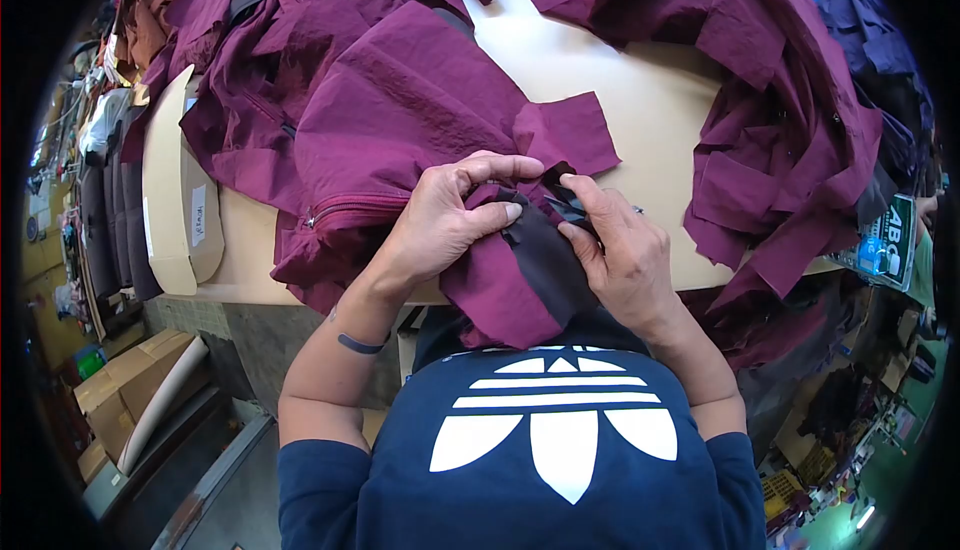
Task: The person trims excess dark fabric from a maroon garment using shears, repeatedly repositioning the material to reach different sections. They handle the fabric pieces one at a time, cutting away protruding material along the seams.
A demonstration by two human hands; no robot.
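My left hand (455, 208) is closed on the gathered edge of a maroon garment (400, 100), thumb and index finger pinching the cloth. A zipper (355, 202) runs along the garment just left of that hand. Close beside it, my right hand (622, 240) has its thumb and fingers bent together at the same bunched edge. Something dark with a grey-blue glint shows between those fingers, too small to make out. Below both hands hangs a flap of maroon cloth with a dark grey panel (548, 260), reaching down toward my shirt.
More maroon garments (790, 120) are heaped on the right of the pale table (510, 25), and others lie at the back left. A cardboard piece (172, 200) stands at the table's left edge. Cardboard boxes (130, 390) sit lower left. Dark blue cloth (870, 40) is piled far right.
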